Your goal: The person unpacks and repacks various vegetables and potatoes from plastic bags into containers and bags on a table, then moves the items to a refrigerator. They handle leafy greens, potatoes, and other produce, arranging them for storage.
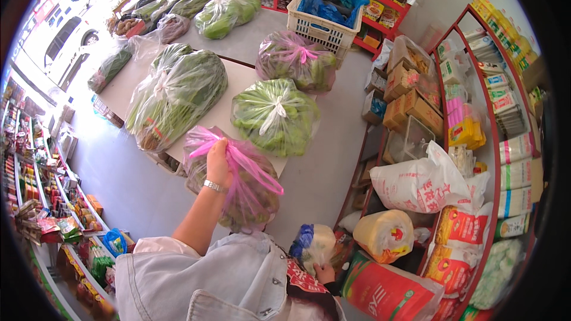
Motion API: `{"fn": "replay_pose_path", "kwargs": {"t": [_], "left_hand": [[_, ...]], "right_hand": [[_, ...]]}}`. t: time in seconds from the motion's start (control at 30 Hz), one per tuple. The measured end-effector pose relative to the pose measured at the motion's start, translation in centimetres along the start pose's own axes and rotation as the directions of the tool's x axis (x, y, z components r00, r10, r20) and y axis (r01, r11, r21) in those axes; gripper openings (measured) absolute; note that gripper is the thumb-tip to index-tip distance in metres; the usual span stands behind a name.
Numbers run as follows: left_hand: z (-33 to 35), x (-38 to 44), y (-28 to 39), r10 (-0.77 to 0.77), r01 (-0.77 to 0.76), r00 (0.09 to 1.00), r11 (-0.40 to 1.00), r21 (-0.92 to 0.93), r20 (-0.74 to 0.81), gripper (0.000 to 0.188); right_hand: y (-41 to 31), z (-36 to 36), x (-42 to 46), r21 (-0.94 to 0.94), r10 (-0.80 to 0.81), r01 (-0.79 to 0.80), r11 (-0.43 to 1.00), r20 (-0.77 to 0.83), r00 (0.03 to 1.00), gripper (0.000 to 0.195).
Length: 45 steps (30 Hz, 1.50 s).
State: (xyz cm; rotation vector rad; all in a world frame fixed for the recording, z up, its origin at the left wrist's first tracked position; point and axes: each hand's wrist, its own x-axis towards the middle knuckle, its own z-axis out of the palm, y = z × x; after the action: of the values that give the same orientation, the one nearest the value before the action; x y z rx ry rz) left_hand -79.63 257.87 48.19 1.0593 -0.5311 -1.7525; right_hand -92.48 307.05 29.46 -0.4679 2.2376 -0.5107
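My left hand (218,165), with a metal watch on its wrist, grips the pink handles of a plastic bag (254,200). Dark greenish-brown produce shows through the film. The bag overlaps the table's near edge; whether anything supports it is hidden. Low at my right side, my right hand (324,273) is closed at a clear plastic bag (319,245) with whitish and blue contents. Just beyond my left hand are a tied bag of light green vegetables (276,113) and a large bag of long leafy greens (178,93).
The white table (232,66) also bears a pink-tied bag (296,60). A plastic crate (325,20) with blue lining stands behind. Red-framed shelves (484,111), a white sack (421,183) and a red rice-type bag (388,287) crowd the right. Stocked shelves (49,178) line the left.
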Motion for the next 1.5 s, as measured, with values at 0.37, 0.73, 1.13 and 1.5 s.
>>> {"fn": "replay_pose_path", "kwargs": {"t": [0.37, 0.73, 1.13, 1.5], "left_hand": [[-10.4, 4.9, -10.3, -0.014, 0.021, 0.999, 0.981, 0.192, -0.035, 0.021], [-14.8, 4.3, -12.4, 0.080, 0.054, 0.978, 0.798, 0.600, -0.195, 0.028], [-10.2, -9.8, -23.1, -0.707, -0.522, 0.329, 0.417, 0.744, 0.626, 0.037], [-5.1, -26.7, -37.1, -0.843, -0.823, 0.030, 0.284, 0.492, 0.537, 0.024]], "right_hand": [[2.6, 1.1, -4.3, -0.102, -0.075, 0.066, 0.993, -0.077, 0.994, 0.050], [1.8, 3.3, -6.0, -0.004, 0.051, -0.051, 0.999, -0.084, 0.995, 0.052], [3.1, 6.9, -11.1, 0.408, 0.396, -0.292, 0.865, -0.198, 0.897, 0.049], [16.2, 11.3, -23.4, 0.626, 0.558, -0.270, 0.732, -0.324, 0.764, 0.048]]}}
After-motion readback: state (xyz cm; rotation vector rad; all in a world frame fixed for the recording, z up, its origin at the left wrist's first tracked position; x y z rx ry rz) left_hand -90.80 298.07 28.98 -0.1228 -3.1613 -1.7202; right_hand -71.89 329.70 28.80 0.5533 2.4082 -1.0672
